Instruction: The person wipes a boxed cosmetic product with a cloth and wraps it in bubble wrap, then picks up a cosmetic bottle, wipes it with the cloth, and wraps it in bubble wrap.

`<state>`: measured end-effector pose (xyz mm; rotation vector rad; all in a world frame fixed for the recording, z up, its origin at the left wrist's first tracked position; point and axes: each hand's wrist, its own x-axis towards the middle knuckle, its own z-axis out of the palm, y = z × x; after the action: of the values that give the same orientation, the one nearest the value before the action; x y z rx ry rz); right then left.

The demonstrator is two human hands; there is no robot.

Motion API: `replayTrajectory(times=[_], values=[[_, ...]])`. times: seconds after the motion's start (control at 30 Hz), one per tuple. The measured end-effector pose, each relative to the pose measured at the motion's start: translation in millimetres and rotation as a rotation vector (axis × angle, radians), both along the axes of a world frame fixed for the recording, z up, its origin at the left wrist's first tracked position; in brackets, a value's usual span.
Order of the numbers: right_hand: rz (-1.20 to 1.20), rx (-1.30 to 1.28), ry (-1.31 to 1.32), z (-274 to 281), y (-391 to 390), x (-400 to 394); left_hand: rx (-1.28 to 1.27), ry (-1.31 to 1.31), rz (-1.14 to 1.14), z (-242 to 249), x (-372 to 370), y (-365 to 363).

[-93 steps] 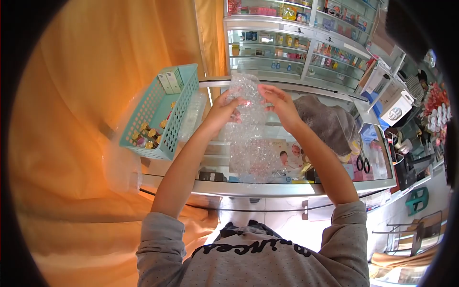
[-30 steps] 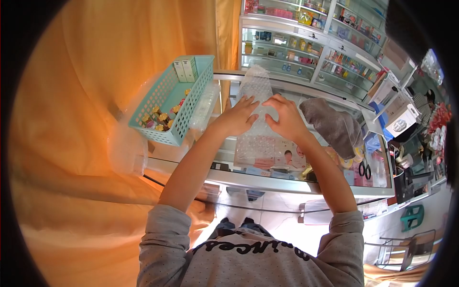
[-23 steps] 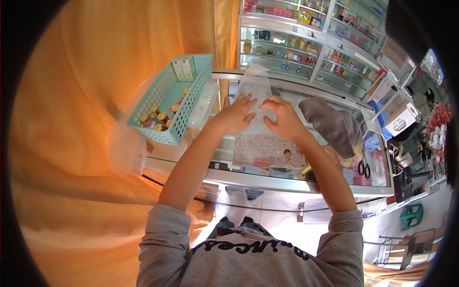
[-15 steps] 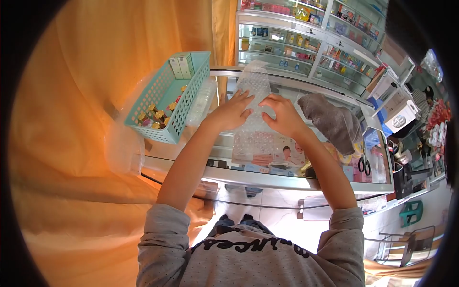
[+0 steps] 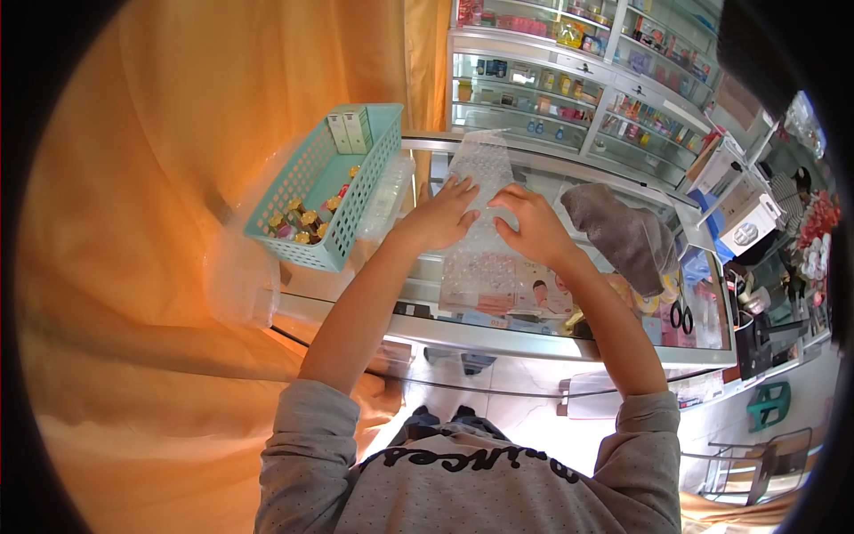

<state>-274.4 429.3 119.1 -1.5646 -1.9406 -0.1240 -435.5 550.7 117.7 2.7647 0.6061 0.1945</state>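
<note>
A strip of clear bubble wrap [image 5: 481, 160] lies across the glass counter, running from its back edge toward me. My left hand [image 5: 443, 214] rests over its left side with fingers extended and a little apart. On the other side, my right hand [image 5: 534, 224] has its fingers bent and the thumb held away from them; nothing shows between them. Both hands appear to touch the wrap, though contact under the fingertips is hard to see. Left of them stands a mint-green basket [image 5: 302, 178] with small gold-capped bottles [image 5: 305, 222] and white-green boxes [image 5: 350, 131].
A grey cloth [image 5: 614, 230] lies right of my hands, with black-handled scissors [image 5: 681, 317] near the counter's right end. More bubble wrap [image 5: 384, 191] sits beside the basket. Orange curtains [image 5: 196, 107] hang at left; glass shelves [image 5: 534, 89] with packaged goods stand behind the counter [image 5: 498, 335].
The whole view has shifted slightly, so the counter and basket appear a little lower and further right. Both hands stay over the bubble wrap in nearly the same pose.
</note>
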Motion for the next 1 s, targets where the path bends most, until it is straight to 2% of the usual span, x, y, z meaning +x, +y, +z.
replayTrajectory(times=[0.13, 0.3, 0.53, 0.77, 0.9, 1.0], values=[[0.003, 0.007, 0.014, 1, 0, 1, 0.009, -0.002, 0.011, -1, 0, -2], [0.008, 0.136, 0.022, 2, 0, 0, 0.051, -0.073, -0.006, -9, 1, 0], [-0.006, 0.072, 0.04, -1, 1, 5, 0.077, 0.032, 0.028, -1, 1, -5], [0.042, 0.161, 0.028, 3, 2, -1, 0.1, -0.103, 0.025, -3, 1, -5], [0.066, 0.226, 0.071, 14, 0, -13, 0.143, -0.256, 0.012, 6, -6, -8], [0.128, 0.116, 0.186, 33, -1, -33, 0.032, -0.147, 0.047, 47, -32, -31]])
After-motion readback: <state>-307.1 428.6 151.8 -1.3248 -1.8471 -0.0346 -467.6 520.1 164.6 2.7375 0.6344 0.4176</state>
